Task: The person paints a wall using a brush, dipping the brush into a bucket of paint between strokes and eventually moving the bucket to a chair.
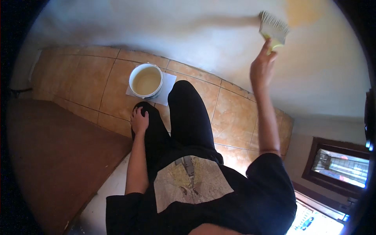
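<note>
My right hand is raised at the upper right, its fingers closed around the yellowish handle of a wide flat paintbrush. The bristles point up along a pale wall, and whether they touch it I cannot tell. A yellow-orange patch shows on the wall just beyond the brush. My left hand rests on my left knee, fingers spread over the black trousers, holding nothing. In front of my knees stands a white plastic bucket with cream-coloured paint inside.
Under the bucket lies a white sheet on the orange floor tiles. A brown panel-like surface borders my left side. At the right are a brown-framed window and a bright opening.
</note>
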